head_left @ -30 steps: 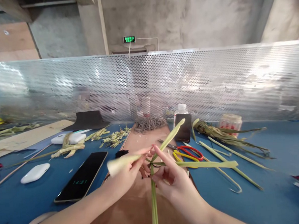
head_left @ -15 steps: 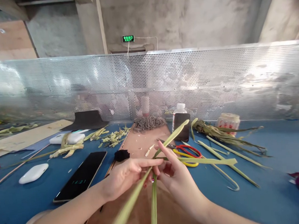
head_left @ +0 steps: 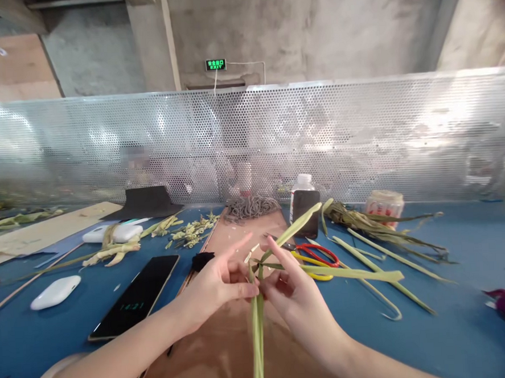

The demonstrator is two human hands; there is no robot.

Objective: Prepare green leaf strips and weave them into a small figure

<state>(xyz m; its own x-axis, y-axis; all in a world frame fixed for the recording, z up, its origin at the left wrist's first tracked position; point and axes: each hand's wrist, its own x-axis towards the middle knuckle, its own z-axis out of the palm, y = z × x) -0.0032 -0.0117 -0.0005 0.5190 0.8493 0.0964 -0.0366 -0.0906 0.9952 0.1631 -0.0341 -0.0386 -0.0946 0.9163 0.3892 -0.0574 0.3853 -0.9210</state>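
Flat green leaf strips (head_left: 258, 342) cross at a small knot between my hands, above a brown board (head_left: 232, 355). Two strips hang down toward me side by side. One strip (head_left: 299, 223) points up and away to the right, another (head_left: 356, 273) runs out to the right. My left hand (head_left: 228, 279) pinches a hanging strip between thumb and fingers just left of the knot, its index finger stretched forward. My right hand (head_left: 290, 286) grips the strips at the knot's right side, index finger raised along the upper strip. Its fingertips are partly hidden.
Red-and-yellow-handled scissors (head_left: 319, 255) lie beyond my right hand, near a bottle (head_left: 304, 180) with a dark phone (head_left: 307, 214) before it. Another phone (head_left: 135, 296) and a white case (head_left: 56, 293) lie left. Dried leaves (head_left: 366, 222) spread right. A perforated metal screen (head_left: 339, 138) stands behind.
My left hand has pulled back from across the knot and lifted its index finger. The strip that slanted to the lower left now hangs beside the other one. My right hand stays nearly still.
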